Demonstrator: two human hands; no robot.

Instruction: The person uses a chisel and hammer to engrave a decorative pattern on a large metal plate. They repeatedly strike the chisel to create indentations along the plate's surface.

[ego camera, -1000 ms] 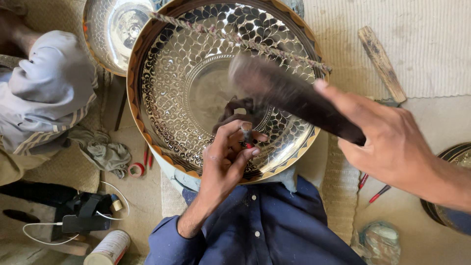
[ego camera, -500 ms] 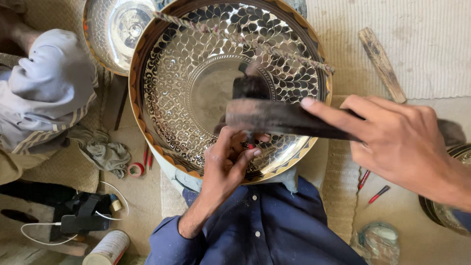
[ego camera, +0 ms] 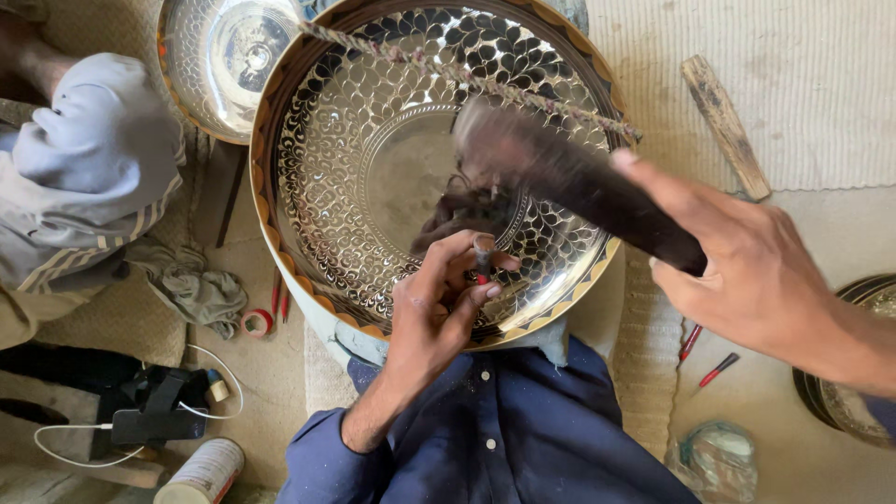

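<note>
A large round metal tray (ego camera: 373, 168) with an engraved leaf pattern and a golden rim lies in front of me. My left hand (ego camera: 439, 308) pinches a small metal punch (ego camera: 483, 257), its tip on the tray's lower part. My right hand (ego camera: 747, 271) grips a dark, blurred hammer (ego camera: 560, 177) raised over the tray, its head above the punch. A twisted cord (ego camera: 467, 75) runs across the tray's top.
A second shiny engraved tray (ego camera: 219, 56) lies at the upper left, beside a seated person's grey-clad leg (ego camera: 84, 177). A wooden stick (ego camera: 723, 126) rests on the mat at right. Red pens (ego camera: 705, 359), a tape roll (ego camera: 255, 323), a cloth (ego camera: 196, 289) and a phone (ego camera: 154, 425) lie around.
My right hand has swung the hammer down towards the punch and raised it again. My left hand stays on the punch in the same spot.
</note>
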